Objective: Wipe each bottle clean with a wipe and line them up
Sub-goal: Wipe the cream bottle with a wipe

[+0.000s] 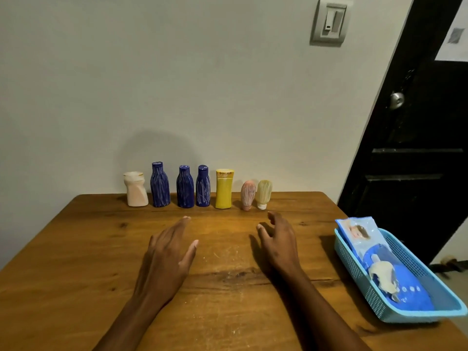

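Here, my left hand (166, 257) hovered flat above the wooden table (76, 262), fingers straight and together, thumb spread out, holding nothing. My right hand (277, 245) was beside it, apart from it, fingers loosely curled and relaxed, also empty.

I took the yellow bottle (223, 188) as my landmark; it stood upright in the row along the far edge of the table, near the wall (202, 84). Just left of the yellow bottle stood three dark blue bottles, streaked with pale smears: the nearest one (202, 186), the middle one (185, 186) and the farthest and tallest (160, 184). Beyond those, farthest left of the yellow bottle, stood a squat white bottle (136, 189) with a pinched waist. To the right of the yellow bottle stood two small tubes on their caps, a pinkish tube (248, 195) and then a pale yellow tube (264, 193), the two almost touching. Both of my hands were on the near side of the yellow bottle, well short of the row.

Far to the right of the yellow bottle, at the table's right edge, sat a light blue basket (354, 264). In it lay a blue pack of wipes (395, 277), with a crumpled pale wipe (385, 276) on top.

Above and right of the yellow bottle, a wall switch (330, 21) was mounted, and a dark door (410, 148) stood farther right.
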